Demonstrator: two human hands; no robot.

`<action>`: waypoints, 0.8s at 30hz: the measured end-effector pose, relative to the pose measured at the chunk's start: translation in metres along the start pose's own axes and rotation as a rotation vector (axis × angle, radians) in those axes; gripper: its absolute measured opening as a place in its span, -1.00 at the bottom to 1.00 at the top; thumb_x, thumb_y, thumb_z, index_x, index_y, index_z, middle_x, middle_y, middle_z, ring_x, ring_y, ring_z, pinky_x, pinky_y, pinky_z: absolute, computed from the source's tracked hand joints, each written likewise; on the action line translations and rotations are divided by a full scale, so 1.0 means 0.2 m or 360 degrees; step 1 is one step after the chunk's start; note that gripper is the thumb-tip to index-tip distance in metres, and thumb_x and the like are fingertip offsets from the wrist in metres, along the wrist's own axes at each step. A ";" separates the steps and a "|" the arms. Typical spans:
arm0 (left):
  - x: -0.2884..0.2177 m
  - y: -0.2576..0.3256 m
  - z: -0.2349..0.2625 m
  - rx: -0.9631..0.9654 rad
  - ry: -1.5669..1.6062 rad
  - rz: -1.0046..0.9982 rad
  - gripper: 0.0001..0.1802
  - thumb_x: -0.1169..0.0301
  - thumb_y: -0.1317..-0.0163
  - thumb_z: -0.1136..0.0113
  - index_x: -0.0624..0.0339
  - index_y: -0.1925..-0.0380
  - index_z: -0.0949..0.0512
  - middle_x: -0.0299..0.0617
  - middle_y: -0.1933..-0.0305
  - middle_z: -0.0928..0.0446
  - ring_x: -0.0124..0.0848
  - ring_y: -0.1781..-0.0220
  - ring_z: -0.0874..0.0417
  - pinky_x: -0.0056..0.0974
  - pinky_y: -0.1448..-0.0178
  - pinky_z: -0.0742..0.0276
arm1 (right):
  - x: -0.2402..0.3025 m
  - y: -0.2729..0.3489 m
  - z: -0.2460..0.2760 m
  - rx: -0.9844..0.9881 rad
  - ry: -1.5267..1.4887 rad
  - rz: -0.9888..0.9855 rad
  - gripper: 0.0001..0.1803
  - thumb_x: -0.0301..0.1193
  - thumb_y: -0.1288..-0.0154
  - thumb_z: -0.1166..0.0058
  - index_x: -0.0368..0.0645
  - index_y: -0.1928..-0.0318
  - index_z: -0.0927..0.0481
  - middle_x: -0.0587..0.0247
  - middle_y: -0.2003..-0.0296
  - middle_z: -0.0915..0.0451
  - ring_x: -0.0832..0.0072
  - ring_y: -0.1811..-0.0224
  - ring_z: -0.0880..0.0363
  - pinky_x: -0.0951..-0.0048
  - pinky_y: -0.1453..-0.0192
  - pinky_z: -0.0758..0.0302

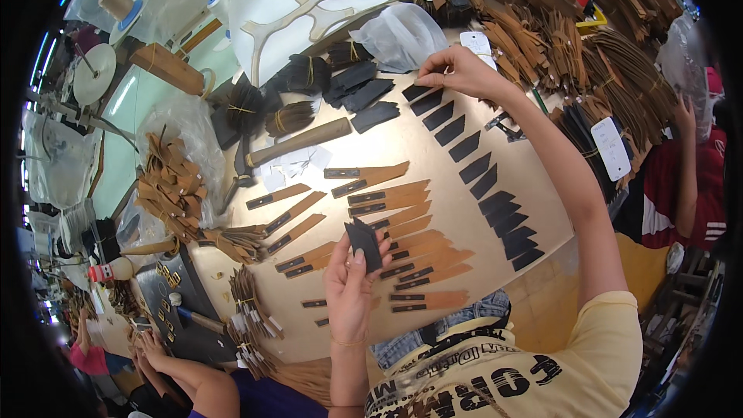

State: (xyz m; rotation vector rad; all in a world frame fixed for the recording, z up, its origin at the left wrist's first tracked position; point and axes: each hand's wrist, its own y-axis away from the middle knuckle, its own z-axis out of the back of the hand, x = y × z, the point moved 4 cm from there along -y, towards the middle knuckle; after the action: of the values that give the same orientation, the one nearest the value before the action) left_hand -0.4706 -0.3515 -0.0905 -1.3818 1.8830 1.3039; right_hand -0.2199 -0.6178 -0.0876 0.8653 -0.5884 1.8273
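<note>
My left hand (pixel 352 279) is closed around a small stack of black leather pieces (pixel 364 245), held above the board with the thumb on top. My right arm reaches far forward. At the far end of a slanting row of black leather pieces (pixel 464 145), my right hand (pixel 460 73) pinches the edge of one black leather piece (pixel 418 94). The pieces in that row lie side by side, overlapping at the near end. Under and around my left hand, several brown leather straps (pixel 418 228) lie fanned out, each with a dark patch at one end.
A hammer (pixel 302 142) with a wooden handle lies beyond the straps. Black bundles (pixel 309 73) and a plastic bag (pixel 402 35) stand at the back. Brown strap bundles (pixel 534 42) fill the far right. At left are tan strips (pixel 170 182) and a dark plate (pixel 174 302). Other people work on both sides.
</note>
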 end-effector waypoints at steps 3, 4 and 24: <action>0.01 0.01 0.04 -0.0013 -0.0001 0.0025 -0.55 0.47 -0.52 0.11 0.45 -0.34 -0.22 0.12 -0.21 -0.50 -0.23 -0.17 -0.62 -0.21 -0.21 -0.62 | -0.13 -0.05 -0.04 0.0019 0.0037 -0.0080 -0.76 -0.29 -0.23 -0.34 -0.21 0.23 -0.74 0.21 0.38 -0.71 0.49 0.33 -0.63 0.44 0.13 -0.52; 0.01 0.01 0.05 -0.0015 0.0012 0.0029 -0.55 0.47 -0.52 0.11 0.45 -0.33 -0.22 0.12 -0.21 -0.50 -0.23 -0.17 -0.62 -0.20 -0.21 -0.62 | -0.15 -0.05 -0.05 -0.0008 0.0079 -0.0079 -0.76 -0.27 -0.23 -0.34 -0.20 0.24 -0.74 0.20 0.37 -0.71 0.45 0.30 -0.64 0.43 0.12 -0.52; 0.09 0.15 -0.04 0.0410 -0.0118 0.0069 -0.37 0.62 -0.43 0.15 0.36 -0.48 0.00 0.16 -0.22 -0.49 -0.18 -0.21 -0.60 -0.20 -0.27 -0.54 | 0.41 0.87 -0.08 -0.0587 -0.0236 -0.0116 -0.75 -0.41 -0.27 -0.27 -0.21 0.05 -0.66 0.31 0.30 -0.62 0.60 0.30 -0.51 0.53 0.15 -0.48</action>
State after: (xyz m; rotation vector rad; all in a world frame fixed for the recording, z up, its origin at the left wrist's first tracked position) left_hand -0.5033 -0.3659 -0.0876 -1.1519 1.9607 1.0719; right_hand -0.4056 -0.6265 -0.0359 0.7627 -0.9418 1.5324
